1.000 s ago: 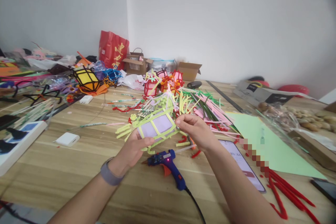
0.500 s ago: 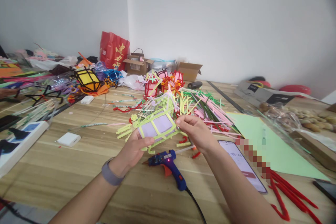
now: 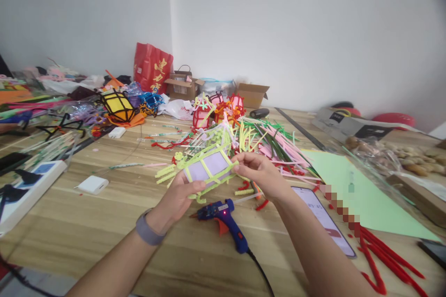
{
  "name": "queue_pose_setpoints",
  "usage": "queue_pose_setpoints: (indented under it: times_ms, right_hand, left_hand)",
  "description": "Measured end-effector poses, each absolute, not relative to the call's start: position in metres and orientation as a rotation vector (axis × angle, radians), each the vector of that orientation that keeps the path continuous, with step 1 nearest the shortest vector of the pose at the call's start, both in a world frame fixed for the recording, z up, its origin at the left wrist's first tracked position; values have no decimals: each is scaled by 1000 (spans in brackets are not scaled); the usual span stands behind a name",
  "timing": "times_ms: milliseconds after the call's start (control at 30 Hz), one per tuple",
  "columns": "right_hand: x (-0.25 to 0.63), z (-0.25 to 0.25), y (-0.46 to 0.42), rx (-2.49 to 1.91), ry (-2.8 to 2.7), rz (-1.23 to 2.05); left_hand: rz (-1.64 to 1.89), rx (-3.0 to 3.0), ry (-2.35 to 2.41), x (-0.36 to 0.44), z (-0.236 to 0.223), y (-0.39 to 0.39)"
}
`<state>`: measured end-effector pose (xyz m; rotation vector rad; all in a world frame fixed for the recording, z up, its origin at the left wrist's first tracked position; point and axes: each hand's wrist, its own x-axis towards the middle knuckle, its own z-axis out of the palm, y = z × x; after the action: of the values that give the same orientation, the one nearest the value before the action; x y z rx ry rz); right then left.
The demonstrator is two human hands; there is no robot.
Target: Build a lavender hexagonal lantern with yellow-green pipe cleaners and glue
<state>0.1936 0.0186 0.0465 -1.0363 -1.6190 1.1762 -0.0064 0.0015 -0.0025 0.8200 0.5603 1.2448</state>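
A small lantern frame (image 3: 209, 168) of yellow-green pipe cleaners with pale purple panels is held above the wooden table (image 3: 104, 222). My left hand (image 3: 181, 195) grips its lower left corner, thumb on top. My right hand (image 3: 261, 174) pinches its right edge with fingers closed. A grey band sits on my left wrist. A blue hot glue gun (image 3: 226, 220) with a red light lies on the table just below the frame, its cord running toward me.
A heap of loose pipe cleaners (image 3: 265, 141) lies behind the hands. A phone (image 3: 324, 222) and green paper (image 3: 351, 190) lie to the right, red pipe cleaners (image 3: 386, 260) nearer. Finished lanterns (image 3: 118, 106), boxes and a red bag (image 3: 151, 67) line the back. A white charger (image 3: 92, 184) lies left.
Both hands hold the frame as before, tilted slightly. The view has shifted a little to the left.
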Motion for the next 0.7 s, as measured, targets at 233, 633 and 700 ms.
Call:
queue_pose_setpoints:
  times_ms: [233,633,700]
  right_hand:
    - [192,47,19,-1030,-1603,1209]
    - [194,43,21,-1054,-1639,1168]
    - [194,43,22,-1055,-1636,1168]
  left_hand:
    - [1259,829,574,-5,-6,3]
    - [1249,884,600,-4,-5,2]
    - [1255,885,589,-3,-5,2]
